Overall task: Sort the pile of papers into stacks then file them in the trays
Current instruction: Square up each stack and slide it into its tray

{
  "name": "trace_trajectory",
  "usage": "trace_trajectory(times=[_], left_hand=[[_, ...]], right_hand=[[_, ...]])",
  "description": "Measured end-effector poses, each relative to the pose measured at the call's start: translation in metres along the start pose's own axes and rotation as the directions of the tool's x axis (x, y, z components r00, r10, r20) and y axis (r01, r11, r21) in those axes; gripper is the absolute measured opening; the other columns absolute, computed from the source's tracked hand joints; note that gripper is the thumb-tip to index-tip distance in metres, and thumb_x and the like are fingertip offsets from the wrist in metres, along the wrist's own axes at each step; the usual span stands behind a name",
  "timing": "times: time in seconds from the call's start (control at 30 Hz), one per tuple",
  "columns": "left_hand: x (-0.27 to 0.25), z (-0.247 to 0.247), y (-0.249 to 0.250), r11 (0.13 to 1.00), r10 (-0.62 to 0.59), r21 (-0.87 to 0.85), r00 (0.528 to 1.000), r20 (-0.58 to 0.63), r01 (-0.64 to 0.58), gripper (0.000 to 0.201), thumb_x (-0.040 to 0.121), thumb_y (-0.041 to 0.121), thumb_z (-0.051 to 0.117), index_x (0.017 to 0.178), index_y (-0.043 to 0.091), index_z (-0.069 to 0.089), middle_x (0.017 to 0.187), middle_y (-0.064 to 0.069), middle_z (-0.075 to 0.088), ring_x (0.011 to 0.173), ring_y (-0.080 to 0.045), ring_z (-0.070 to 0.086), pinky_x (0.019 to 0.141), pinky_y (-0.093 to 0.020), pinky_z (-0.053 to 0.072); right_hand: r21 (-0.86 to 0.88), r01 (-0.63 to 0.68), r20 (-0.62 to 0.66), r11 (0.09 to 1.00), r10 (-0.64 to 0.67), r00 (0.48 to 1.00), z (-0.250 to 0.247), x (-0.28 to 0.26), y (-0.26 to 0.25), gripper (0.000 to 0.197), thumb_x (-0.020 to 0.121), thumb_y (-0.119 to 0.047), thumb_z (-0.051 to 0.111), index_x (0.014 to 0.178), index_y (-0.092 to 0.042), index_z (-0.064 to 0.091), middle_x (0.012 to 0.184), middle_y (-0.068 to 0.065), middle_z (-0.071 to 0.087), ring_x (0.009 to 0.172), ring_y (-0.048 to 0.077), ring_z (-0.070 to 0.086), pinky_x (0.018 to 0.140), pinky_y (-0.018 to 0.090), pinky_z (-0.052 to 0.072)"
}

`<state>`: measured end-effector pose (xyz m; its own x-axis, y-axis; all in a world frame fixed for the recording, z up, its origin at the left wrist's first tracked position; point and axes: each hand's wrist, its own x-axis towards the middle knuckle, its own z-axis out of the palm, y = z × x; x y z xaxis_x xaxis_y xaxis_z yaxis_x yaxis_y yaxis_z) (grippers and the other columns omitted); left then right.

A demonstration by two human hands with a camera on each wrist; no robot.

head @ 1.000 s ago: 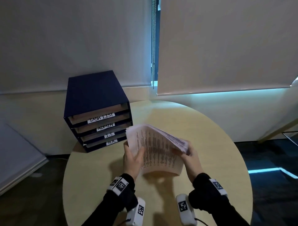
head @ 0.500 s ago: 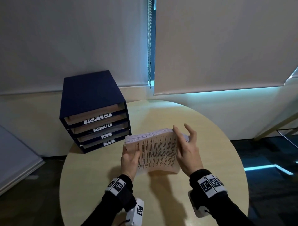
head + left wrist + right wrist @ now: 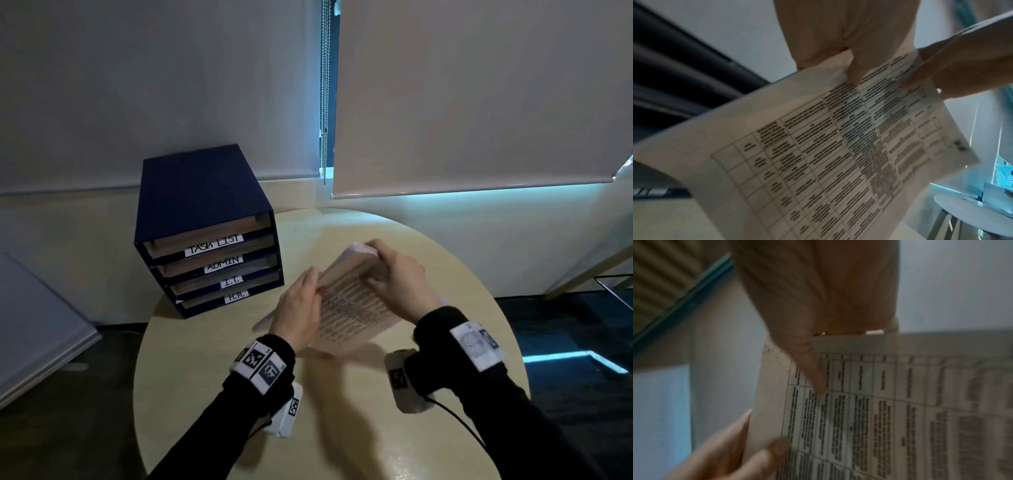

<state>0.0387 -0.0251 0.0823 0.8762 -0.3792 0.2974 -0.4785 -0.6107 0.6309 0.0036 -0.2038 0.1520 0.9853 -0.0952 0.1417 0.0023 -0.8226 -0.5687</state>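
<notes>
Both hands grip the stack of papers [image 3: 349,308], tilted above the round counter [image 3: 212,346]: left hand [image 3: 299,313] pinches the left edge, right hand [image 3: 399,279] curls over the top edge. The labelled trays [image 3: 209,240] stand just beside, left.

both hands [image 3: 301,310] gripping papers [image 3: 352,308], trays [image 3: 212,253] beside

Office, labelled filing trays [image 3: 209,240] on round table [image 3: 219,428], roller blinds [image 3: 479,96] behind

Round pale wood desk [image 3: 428,428] on dark floor [image 3: 68,428]. Two roller blinds [image 3: 479,96] lowered; blue light shows beneath. Bead chain [image 3: 323,85] hangs between them.
</notes>
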Motion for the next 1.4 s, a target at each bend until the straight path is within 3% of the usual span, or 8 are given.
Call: trace_trajectory(times=[0.2,0.4,0.73,0.93,1.03,1.1,1.2,1.4], left_hand=[[-0.001,-0.041,-0.032,0.934,-0.101,0.318,0.973,-0.206,0.164,0.026,0.087,0.050,0.059,0.091,0.025,0.053,0.092,0.015,0.052,0.084,-0.009,0.050,0.088,-0.034,0.038],[-0.021,-0.043,-0.054,0.650,-0.521,-0.692,0.847,-0.105,0.314,0.040,0.069,0.041,0.080,0.098,0.025,0.059,0.104,0.006,0.061,0.098,-0.014,0.057,0.085,-0.038,0.044],[-0.012,-0.002,-0.054,0.503,-0.741,-0.758,0.658,-0.131,0.415,0.022,0.087,0.032,0.069,0.079,0.019,0.052,0.077,-0.006,0.067,0.070,-0.023,0.062,0.069,-0.030,0.048],[-0.010,-0.001,-0.056,0.620,-0.683,-0.688,0.691,-0.238,0.376,0.012,0.089,0.026,0.065,0.097,0.025,0.055,0.097,0.000,0.061,0.091,-0.026,0.062,0.075,-0.032,0.048],[-0.006,-0.003,-0.056,0.947,-0.311,-0.070,0.842,-0.440,0.313,0.016,0.092,0.025,0.053,0.104,0.024,0.065,0.110,-0.003,0.054,0.107,-0.026,0.053,0.098,-0.039,0.033],[-0.001,0.003,-0.049,0.869,0.023,0.486,0.973,-0.228,0.093,0.036,0.095,0.041,0.039,0.108,0.023,0.068,0.109,-0.006,0.060,0.110,-0.029,0.055,0.110,-0.055,0.018],[0.004,0.006,-0.029,0.724,0.005,0.669,0.971,0.241,-0.169,0.053,0.097,0.054,0.029,0.134,0.019,0.044,0.124,-0.006,0.053,0.113,-0.021,0.051,0.115,-0.047,0.018],[0.005,-0.019,-0.035,0.730,-0.005,0.664,0.971,0.239,-0.160,0.041,0.089,0.004,0.048,0.124,0.017,0.031,0.108,-0.003,0.047,0.080,-0.019,0.049,0.070,-0.032,0.049]], right_hand=[[0.683,-0.071,-0.109,0.727,0.198,0.974,0.020,-0.011,0.048,0.012,0.080,0.000,0.069,0.090,-0.008,0.069,0.086,0.005,0.071,0.075,0.011,0.061,0.072,0.028,0.050],[0.879,-0.274,0.133,0.390,0.350,0.927,0.069,-0.040,0.084,0.028,0.073,-0.008,0.076,0.100,-0.004,0.069,0.102,0.016,0.072,0.099,0.032,0.065,0.088,0.046,0.050],[0.878,-0.343,0.253,0.335,0.284,0.925,0.095,-0.044,0.100,0.061,0.064,0.006,0.072,0.123,-0.002,0.057,0.114,0.019,0.067,0.104,0.031,0.063,0.091,0.042,0.050],[0.817,-0.365,0.228,0.447,0.331,0.916,0.097,-0.034,0.102,0.034,0.079,0.006,0.068,0.109,-0.010,0.065,0.105,0.009,0.071,0.097,0.023,0.065,0.084,0.030,0.053],[0.809,-0.355,0.210,0.469,0.334,0.919,0.098,-0.031,0.102,0.024,0.081,0.004,0.067,0.098,-0.013,0.068,0.104,0.012,0.070,0.095,0.023,0.065,0.088,0.034,0.051],[0.810,-0.350,0.202,0.471,0.337,0.920,0.100,-0.030,0.103,0.023,0.082,0.003,0.066,0.098,-0.012,0.068,0.103,0.011,0.071,0.094,0.022,0.065,0.086,0.032,0.052],[0.814,-0.344,0.202,0.467,0.328,0.923,0.102,-0.028,0.107,0.022,0.083,0.003,0.065,0.100,-0.011,0.068,0.096,0.003,0.073,0.089,0.016,0.067,0.076,0.022,0.054],[0.824,-0.354,0.219,0.443,0.326,0.920,0.102,-0.022,0.112,0.021,0.083,0.000,0.065,0.104,-0.006,0.067,0.099,0.008,0.073,0.091,0.021,0.068,0.073,0.023,0.054]])
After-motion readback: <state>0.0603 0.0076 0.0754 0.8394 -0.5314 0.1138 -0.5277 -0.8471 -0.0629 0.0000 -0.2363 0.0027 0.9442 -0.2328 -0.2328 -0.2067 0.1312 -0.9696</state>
